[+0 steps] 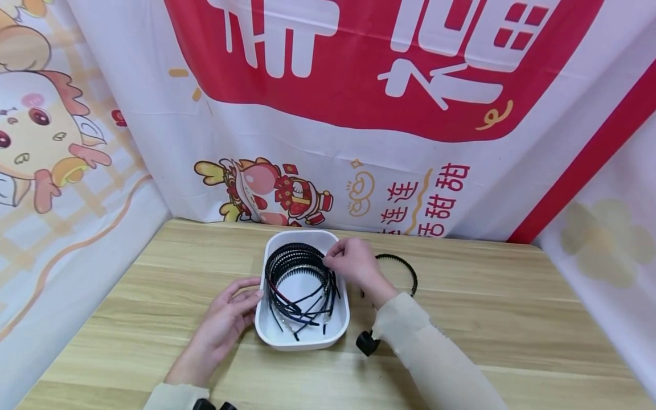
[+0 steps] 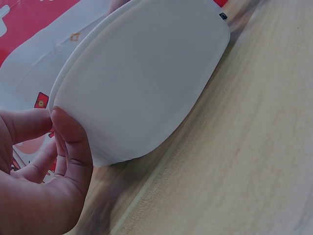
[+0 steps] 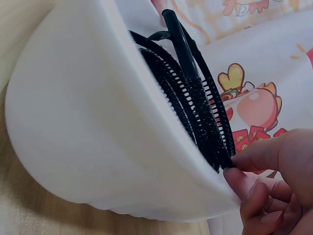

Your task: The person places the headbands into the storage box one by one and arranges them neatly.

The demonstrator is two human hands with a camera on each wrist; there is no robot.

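A white plastic bin stands on the table, holding a nested stack of thin black headbands, some with comb teeth. My left hand is at the bin's left side, thumb and finger pinching its rim in the left wrist view. Over the bin's far right corner, my right hand pinches a black headband between thumb and forefinger, at the edge of the stack. The headbands' loose ends cross toward the near end of the bin.
Another black headband lies on the wooden table to the right, partly hidden behind my right hand and sleeve. A printed white and red cloth hangs along the table's back edge.
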